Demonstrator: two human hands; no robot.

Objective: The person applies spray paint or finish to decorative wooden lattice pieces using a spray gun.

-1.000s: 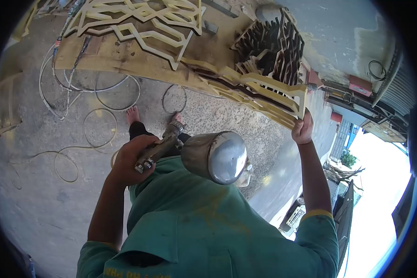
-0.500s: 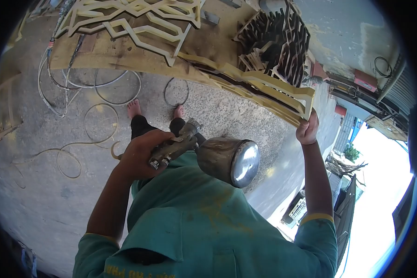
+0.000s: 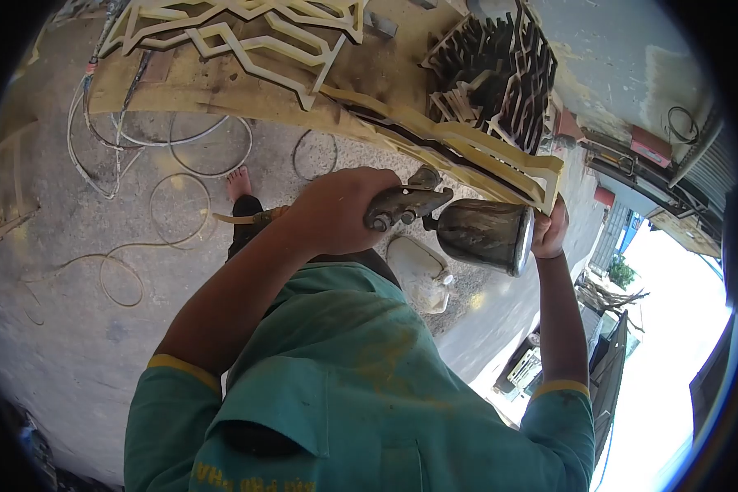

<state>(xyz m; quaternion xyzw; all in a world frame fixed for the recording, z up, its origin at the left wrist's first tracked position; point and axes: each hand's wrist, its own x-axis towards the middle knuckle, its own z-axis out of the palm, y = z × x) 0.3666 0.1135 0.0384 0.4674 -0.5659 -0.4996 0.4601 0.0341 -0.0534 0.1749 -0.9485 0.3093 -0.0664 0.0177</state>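
- The left hand (image 3: pixel 340 209) is wrapped around the handle of a gun (image 3: pixel 406 205).
- A metal cup (image 3: pixel 480 234) is joined to the gun. It lies on its side, with its shiny end toward the right hand (image 3: pixel 551 230).
- The right hand is closed on the near end of a long yellow frame (image 3: pixel 455 135).
- The two hands are apart. The cup's end covers a bit of the right hand in this view, and I cannot tell if they touch.
- The frame is tilted. It runs from the edge of the brown table (image 3: pixel 230 102) to the right hand.
- More pale frames (image 3: pixel 324 72) lie on the table, at the top left.
- A pile of dark frames (image 3: pixel 500 82) is behind the long one.
- A white jug (image 3: pixel 421 275) is on the floor (image 3: pixel 98 361), past the gun.
- Thin hoses (image 3: pixel 252 149) make loops on the floor, to the left.
- One bare foot (image 3: pixel 239 182) shows near them.
- The green shirt (image 3: pixel 344 385) has yellow marks on it.
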